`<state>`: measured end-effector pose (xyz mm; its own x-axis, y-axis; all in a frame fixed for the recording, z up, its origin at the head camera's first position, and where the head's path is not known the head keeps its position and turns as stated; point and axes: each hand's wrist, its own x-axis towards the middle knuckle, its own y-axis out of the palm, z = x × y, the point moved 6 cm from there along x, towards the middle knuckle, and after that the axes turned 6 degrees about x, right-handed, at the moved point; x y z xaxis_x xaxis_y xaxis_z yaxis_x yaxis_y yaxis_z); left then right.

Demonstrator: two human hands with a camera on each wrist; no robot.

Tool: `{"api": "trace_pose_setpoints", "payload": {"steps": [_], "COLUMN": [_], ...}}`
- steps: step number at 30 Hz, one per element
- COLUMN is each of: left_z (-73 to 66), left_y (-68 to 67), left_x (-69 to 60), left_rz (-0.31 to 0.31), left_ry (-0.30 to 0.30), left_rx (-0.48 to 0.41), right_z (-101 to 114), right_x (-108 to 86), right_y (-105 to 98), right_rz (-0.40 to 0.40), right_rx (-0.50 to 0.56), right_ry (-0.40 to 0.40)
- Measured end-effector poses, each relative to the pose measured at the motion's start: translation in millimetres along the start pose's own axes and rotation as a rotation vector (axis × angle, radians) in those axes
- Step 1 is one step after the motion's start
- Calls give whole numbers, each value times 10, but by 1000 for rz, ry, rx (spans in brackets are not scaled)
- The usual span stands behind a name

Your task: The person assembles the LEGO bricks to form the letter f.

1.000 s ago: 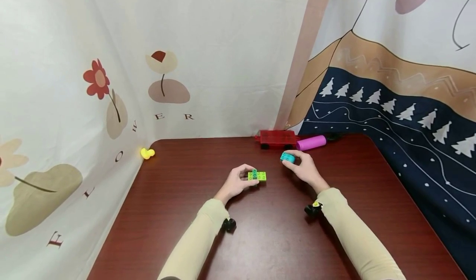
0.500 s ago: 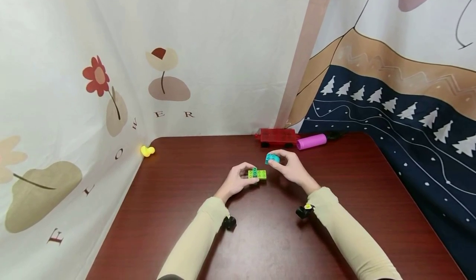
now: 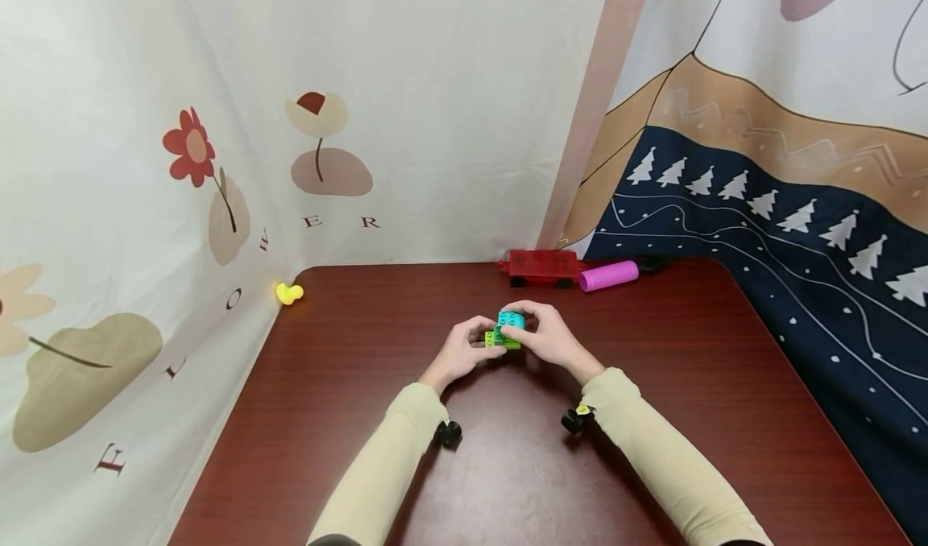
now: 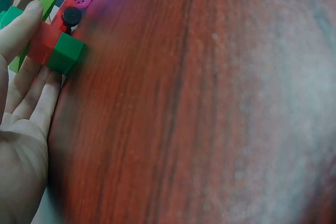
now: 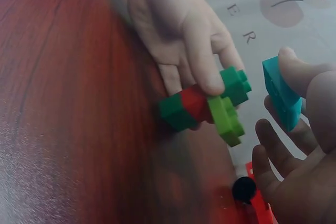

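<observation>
Leftward across the worktop (image 3: 493, 481) has come the right hand (image 3: 553, 338), bringing its turquoise brick (image 3: 511, 319) from open space on the right to just over the lime plate (image 5: 224, 120), while the left hand (image 3: 457, 358) has stayed about where it was. Fingers and thumb of the right hand pinch the turquoise brick by its sides; from its wrist a gap shows between that brick and the stack, so the two are apart. The left hand grasps the stack between thumb and fingers — a green brick (image 5: 177, 113) at the bottom, a red brick (image 5: 193, 102) above it, then the lime plate crossed near the top by another green brick (image 5: 236, 85). Whether the bottom of the stack touches the worktop I can't tell. All of this sits around the middle of the worktop, toward the far side. At the far edge, slightly right, stands a red wagon (image 3: 544, 266) with black wheels, and just right of it lies a purple cylinder (image 3: 611, 276). Over at the far left corner rests a small yellow thing (image 3: 288, 293) — well apart from the hands. Behind hangs pale cloth (image 3: 449, 111) with printed flowers; dark cloth (image 3: 754, 280) with white trees covers the right.
</observation>
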<state>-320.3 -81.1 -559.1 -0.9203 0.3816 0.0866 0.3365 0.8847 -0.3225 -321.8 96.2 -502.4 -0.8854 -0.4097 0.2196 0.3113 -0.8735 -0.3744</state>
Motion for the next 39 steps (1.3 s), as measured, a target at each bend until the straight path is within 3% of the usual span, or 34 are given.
{"api": "trace_pose_setpoints", "payload": {"steps": [13,33,39], "left_z": [-44,-30,-11], "left_y": [-5,-13,0], "left_x": [25,5,1], "left_rz": [-6,-8,-4], "left_ry": [44,9,-5], "left_rx": [26,29,39], "right_z": [-16,-60,-90], "right_x": [-9,-25,-22], "right_y": [119,131,146], "right_rz": [25,20,7], "right_rx": [8,71,59], "right_ry": [-58,17,-2]}}
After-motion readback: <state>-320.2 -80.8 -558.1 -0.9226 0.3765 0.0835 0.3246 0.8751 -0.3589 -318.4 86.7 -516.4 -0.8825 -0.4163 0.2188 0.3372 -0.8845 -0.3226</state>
